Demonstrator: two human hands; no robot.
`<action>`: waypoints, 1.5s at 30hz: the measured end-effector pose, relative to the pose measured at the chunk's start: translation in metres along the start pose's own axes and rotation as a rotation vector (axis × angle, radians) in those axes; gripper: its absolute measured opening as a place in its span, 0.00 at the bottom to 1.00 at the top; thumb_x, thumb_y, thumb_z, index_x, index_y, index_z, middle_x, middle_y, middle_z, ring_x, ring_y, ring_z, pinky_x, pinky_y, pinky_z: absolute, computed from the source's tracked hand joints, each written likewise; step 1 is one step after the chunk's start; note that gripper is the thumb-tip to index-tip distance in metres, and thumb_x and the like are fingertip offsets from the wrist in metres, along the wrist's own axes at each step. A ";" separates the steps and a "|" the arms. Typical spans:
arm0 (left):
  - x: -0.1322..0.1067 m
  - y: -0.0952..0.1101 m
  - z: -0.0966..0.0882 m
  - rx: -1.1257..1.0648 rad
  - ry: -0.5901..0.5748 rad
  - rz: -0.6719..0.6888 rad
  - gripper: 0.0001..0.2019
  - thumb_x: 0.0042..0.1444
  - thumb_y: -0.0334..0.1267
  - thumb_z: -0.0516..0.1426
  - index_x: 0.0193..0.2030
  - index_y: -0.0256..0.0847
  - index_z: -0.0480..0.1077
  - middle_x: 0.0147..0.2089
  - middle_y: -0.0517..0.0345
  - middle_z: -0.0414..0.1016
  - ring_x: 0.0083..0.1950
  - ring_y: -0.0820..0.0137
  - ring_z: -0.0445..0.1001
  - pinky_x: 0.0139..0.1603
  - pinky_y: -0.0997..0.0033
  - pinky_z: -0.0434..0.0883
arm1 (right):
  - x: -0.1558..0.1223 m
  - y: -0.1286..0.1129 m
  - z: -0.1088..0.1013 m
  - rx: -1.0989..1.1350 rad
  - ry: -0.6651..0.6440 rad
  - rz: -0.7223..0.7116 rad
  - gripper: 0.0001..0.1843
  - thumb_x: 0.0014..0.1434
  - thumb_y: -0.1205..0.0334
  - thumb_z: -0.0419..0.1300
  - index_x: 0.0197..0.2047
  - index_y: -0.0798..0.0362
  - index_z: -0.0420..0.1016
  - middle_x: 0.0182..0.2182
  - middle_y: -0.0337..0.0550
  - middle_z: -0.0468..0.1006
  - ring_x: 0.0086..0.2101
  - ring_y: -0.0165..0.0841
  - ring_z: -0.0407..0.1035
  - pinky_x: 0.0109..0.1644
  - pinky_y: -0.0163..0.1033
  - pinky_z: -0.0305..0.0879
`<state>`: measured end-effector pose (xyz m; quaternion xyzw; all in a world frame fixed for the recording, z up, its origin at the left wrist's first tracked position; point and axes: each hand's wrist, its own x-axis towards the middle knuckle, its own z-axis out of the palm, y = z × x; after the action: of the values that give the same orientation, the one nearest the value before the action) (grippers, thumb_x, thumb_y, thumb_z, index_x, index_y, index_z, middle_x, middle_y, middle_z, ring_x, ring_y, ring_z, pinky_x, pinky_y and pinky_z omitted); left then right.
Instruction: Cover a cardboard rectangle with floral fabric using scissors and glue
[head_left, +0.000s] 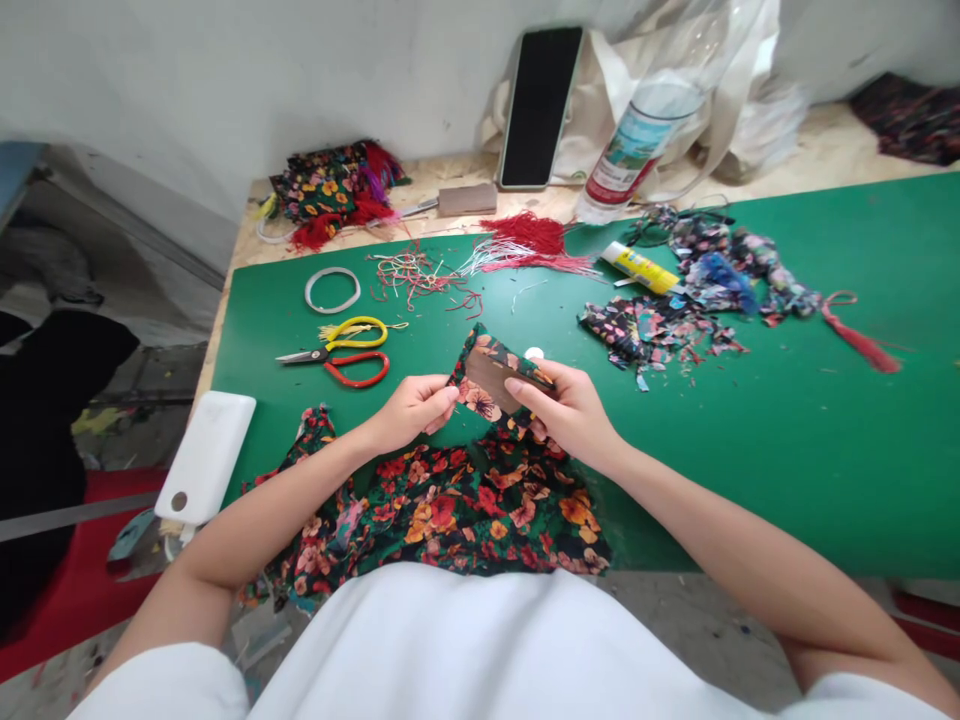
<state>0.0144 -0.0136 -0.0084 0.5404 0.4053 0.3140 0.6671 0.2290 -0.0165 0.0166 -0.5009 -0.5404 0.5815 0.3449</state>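
A small flat brown piece [491,378], wood-like in look, is partly covered by dark floral fabric [480,345] folded over its edges. My left hand [421,405] pinches the left edge of that fabric between thumb and fingers. On the other side, my right hand [562,405] grips the brown piece and its fabric, thumb pressed on the brown face. Below both hands a larger floral cloth [442,510] with red and orange flowers spreads along the table's near edge. Scissors [337,352] with one yellow and one red handle lie left of my hands.
On the green mat [750,450] are a yellow glue stick [641,268], a pile of fabric scraps [660,330], red threads [525,240], a red tassel [862,340] and a white ring [332,290]. Behind stand a phone [540,110] and a bottle [637,145]. A white power bank [206,455] lies left.
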 end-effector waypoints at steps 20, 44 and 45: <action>0.004 -0.001 0.001 -0.250 0.062 0.001 0.22 0.51 0.56 0.62 0.37 0.40 0.63 0.24 0.67 0.66 0.21 0.78 0.65 0.19 0.78 0.62 | 0.004 0.009 -0.001 0.192 -0.457 0.214 0.24 0.52 0.41 0.66 0.35 0.55 0.71 0.24 0.38 0.80 0.18 0.26 0.71 0.18 0.28 0.63; 0.010 -0.004 -0.002 -0.122 0.272 0.018 0.23 0.51 0.58 0.62 0.33 0.37 0.69 0.27 0.64 0.69 0.26 0.80 0.64 0.27 0.81 0.61 | 0.007 0.007 -0.018 -0.728 -0.048 -0.479 0.18 0.61 0.44 0.53 0.33 0.52 0.65 0.20 0.36 0.68 0.20 0.27 0.59 0.27 0.34 0.55; 0.010 -0.003 -0.003 -0.108 0.250 0.006 0.23 0.51 0.59 0.62 0.33 0.37 0.69 0.25 0.65 0.67 0.24 0.81 0.62 0.25 0.81 0.59 | 0.010 0.009 -0.020 -0.855 0.071 -0.473 0.18 0.61 0.45 0.54 0.35 0.52 0.65 0.22 0.38 0.69 0.21 0.28 0.61 0.28 0.35 0.55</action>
<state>0.0165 -0.0047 -0.0133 0.4617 0.4660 0.4023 0.6386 0.2472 -0.0031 0.0076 -0.4805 -0.8177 0.1959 0.2492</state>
